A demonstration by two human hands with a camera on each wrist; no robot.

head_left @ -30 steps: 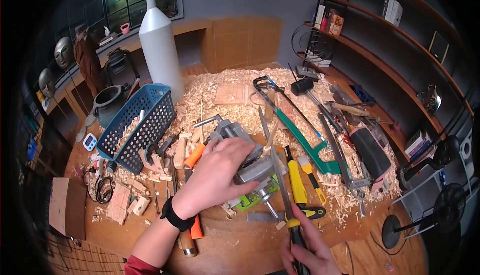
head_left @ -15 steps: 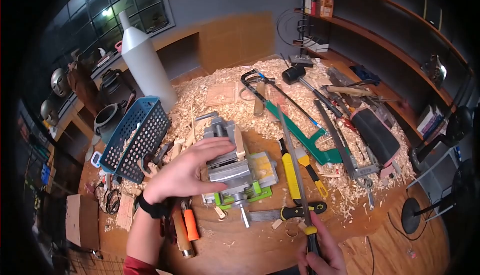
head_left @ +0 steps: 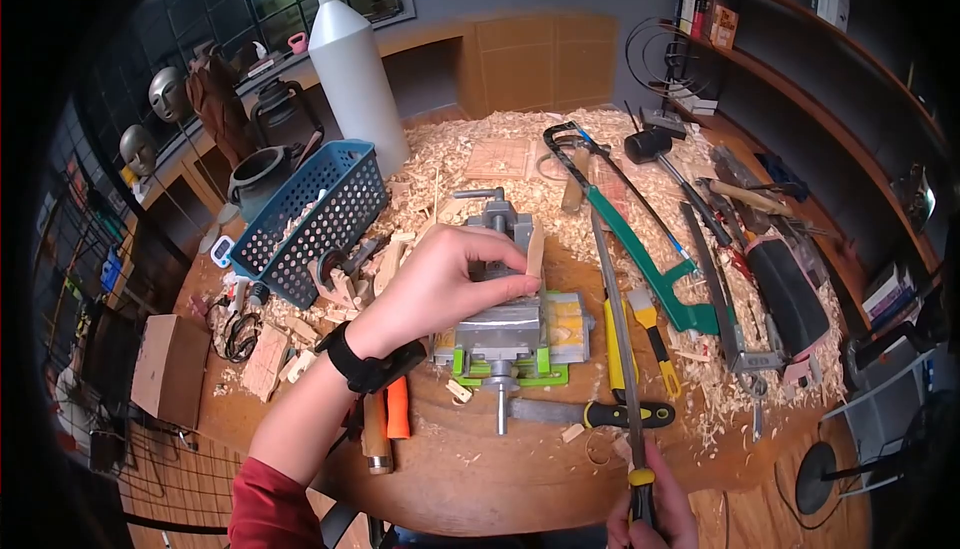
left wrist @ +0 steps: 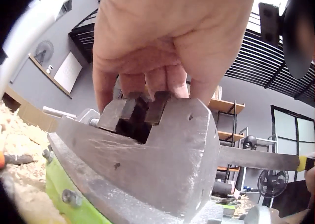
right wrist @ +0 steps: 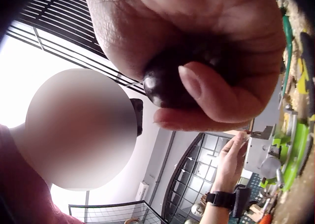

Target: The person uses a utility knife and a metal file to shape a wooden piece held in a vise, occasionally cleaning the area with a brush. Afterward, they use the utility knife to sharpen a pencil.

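A grey metal vise [head_left: 500, 334] on a green base stands mid-table. A small pale wooden piece [head_left: 536, 252] rises at the right side of its jaws. My left hand [head_left: 440, 284] reaches over the vise and pinches that piece between thumb and fingers; in the left wrist view the hand [left wrist: 162, 42] arches over the vise body [left wrist: 147, 155] and hides the wood. My right hand [head_left: 655, 509] grips the black and yellow handle of a long metal file [head_left: 622, 349], which points away from me, right of the vise. The right wrist view shows fingers curled round the dark handle [right wrist: 170, 81].
Wood shavings [head_left: 450, 164] cover the back. A blue basket [head_left: 315, 219] stands left, a green hacksaw [head_left: 640, 259] lies right. Near the vise are a yellow-handled tool [head_left: 615, 349], a brush [head_left: 655, 344], a black-handled blade [head_left: 600, 414] and an orange handle [head_left: 398, 409].
My left hand has gone from lying spread over the vise to pinching the wooden piece. The file stays in my right hand. The head view has shifted.
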